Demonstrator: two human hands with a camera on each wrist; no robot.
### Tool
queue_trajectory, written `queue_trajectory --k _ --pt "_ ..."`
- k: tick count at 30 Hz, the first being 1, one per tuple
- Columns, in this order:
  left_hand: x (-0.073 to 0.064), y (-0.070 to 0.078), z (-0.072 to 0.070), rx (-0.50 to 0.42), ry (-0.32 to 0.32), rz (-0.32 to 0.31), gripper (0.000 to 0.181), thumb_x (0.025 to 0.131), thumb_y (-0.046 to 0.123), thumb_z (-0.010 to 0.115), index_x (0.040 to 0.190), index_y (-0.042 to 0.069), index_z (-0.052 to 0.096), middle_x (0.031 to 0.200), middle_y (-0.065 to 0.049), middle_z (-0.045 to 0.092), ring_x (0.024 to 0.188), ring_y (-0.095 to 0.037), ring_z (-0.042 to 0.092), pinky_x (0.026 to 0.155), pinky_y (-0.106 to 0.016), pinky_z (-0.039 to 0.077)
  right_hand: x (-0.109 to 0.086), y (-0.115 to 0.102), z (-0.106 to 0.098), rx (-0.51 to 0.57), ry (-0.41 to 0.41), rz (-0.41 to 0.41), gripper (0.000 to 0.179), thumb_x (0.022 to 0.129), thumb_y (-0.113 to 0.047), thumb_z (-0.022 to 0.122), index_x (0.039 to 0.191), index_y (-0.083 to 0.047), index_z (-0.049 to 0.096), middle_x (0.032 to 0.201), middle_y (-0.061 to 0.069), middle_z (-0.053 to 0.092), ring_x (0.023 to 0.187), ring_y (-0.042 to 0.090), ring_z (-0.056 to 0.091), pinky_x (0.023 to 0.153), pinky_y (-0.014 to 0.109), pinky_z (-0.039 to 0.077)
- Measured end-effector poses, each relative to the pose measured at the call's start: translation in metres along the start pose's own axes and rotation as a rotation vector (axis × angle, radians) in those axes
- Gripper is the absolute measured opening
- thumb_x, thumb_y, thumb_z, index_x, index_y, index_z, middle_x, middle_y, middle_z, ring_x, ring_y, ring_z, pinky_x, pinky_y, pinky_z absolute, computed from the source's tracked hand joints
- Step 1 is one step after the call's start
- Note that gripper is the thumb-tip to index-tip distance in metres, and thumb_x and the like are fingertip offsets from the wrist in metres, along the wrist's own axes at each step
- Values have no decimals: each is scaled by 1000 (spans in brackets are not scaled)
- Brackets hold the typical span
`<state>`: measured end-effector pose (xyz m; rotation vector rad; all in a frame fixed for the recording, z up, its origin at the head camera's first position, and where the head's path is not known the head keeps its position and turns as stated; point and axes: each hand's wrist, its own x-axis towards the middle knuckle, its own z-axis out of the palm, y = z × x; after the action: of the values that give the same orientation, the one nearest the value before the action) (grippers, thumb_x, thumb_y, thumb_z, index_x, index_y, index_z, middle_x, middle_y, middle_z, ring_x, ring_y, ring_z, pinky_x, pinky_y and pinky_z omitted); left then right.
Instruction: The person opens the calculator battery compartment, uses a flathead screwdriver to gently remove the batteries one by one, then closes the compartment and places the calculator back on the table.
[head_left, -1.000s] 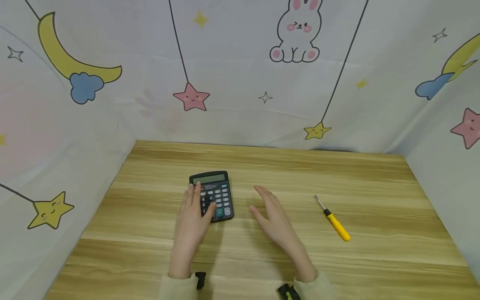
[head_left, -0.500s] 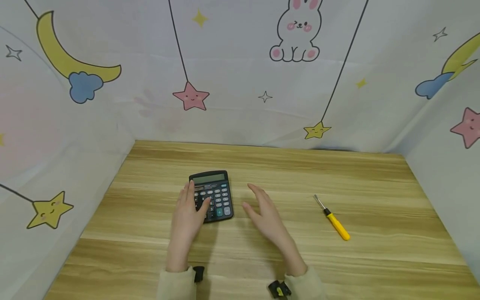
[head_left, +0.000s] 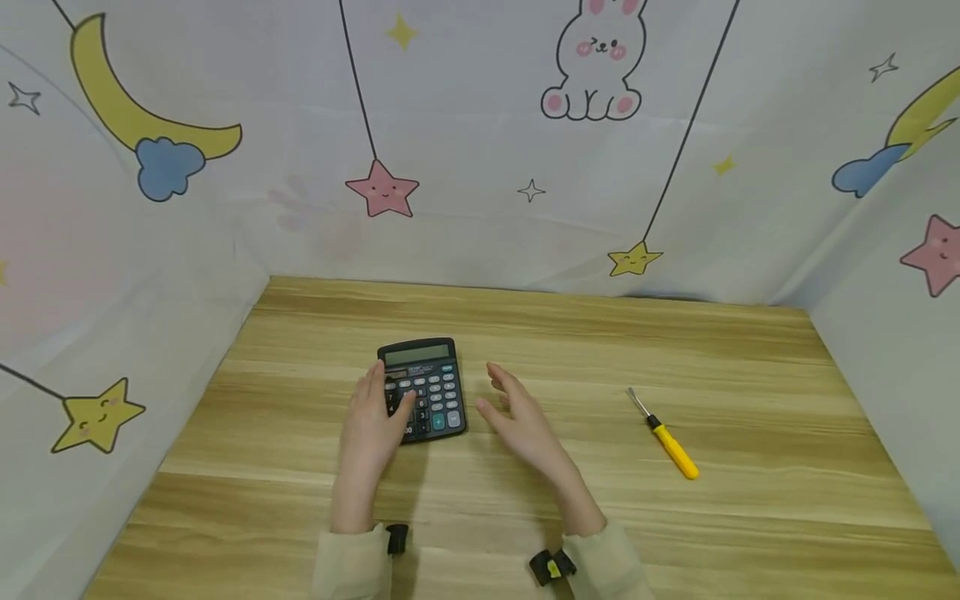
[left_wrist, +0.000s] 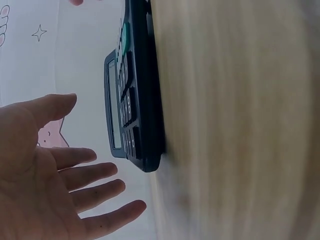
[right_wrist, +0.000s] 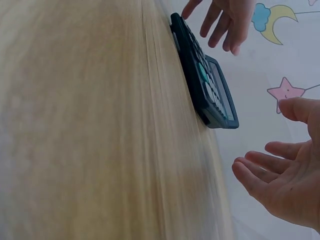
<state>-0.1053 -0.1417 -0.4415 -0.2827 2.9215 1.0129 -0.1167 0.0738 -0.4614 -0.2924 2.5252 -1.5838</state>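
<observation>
A black desk calculator (head_left: 442,392) with a tilted display lies on the wooden table (head_left: 525,517). My left hand (head_left: 369,425) hangs over its left side in the head view, thumb spread over the keys. In the left wrist view the fingers (left_wrist: 92,195) are spread and hold nothing, beside the calculator's (left_wrist: 145,100) edge. To the right of the calculator is my right hand (head_left: 528,425), its thumb and fingers apart. The right wrist view shows that palm (right_wrist: 295,185) bare, with a gap between its fingertips and the calculator (right_wrist: 200,80).
A screwdriver (head_left: 672,448) with a yellow handle and metal shaft lies on the table to the right of my right hand. A white cloth (head_left: 480,242) printed with stars, moons and a rabbit hangs round the table's back and sides.
My right hand has moved left, closer to the calculator. The left hand has shifted slightly left, uncovering more keys. Calculator and screwdriver lie where they were.
</observation>
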Motion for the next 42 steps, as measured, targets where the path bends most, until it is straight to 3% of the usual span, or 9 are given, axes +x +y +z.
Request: queue_trajectory --k 9,15,26,36,42 --pt "5 -2 0 -4 -13 -49 75 96 36 52 151 -5 19 150 -31 31 138 -46 30 113 -57 26 9 -1 5 -16 -101 53 68 96 -32 56 153 -10 24 154 13 34 134 37 44 107 50 39" --pt "4 -6 -3 -6 2 -78 73 95 35 53 147 -9 26 138 -35 41 127 -47 41 106 -57 35 16 1 13 15 -146 69 71 96 -34 56 153 -8 23 151 15 38 128 36 50 102 47 45" --pt "8 -12 -5 6 -56 -97 69 96 35 50 137 -18 37 130 -38 43 121 -51 45 101 -59 37 29 0 26 -89 -175 32 69 95 -31 58 148 3 30 131 16 51 99 19 58 88 37 49" --pt "13 -13 -7 -1 -89 -96 63 96 35 48 129 -18 45 122 -37 49 115 -50 50 98 -57 40 40 -7 29 -166 -172 80 67 95 -34 57 145 5 36 117 14 55 100 21 58 91 40 49" --pt "15 -11 -4 -13 -77 -110 64 97 37 45 128 -19 46 121 -36 50 114 -49 51 97 -57 41 44 -7 31 -170 -153 89 62 94 -34 57 141 4 43 109 13 56 94 20 54 85 37 48"
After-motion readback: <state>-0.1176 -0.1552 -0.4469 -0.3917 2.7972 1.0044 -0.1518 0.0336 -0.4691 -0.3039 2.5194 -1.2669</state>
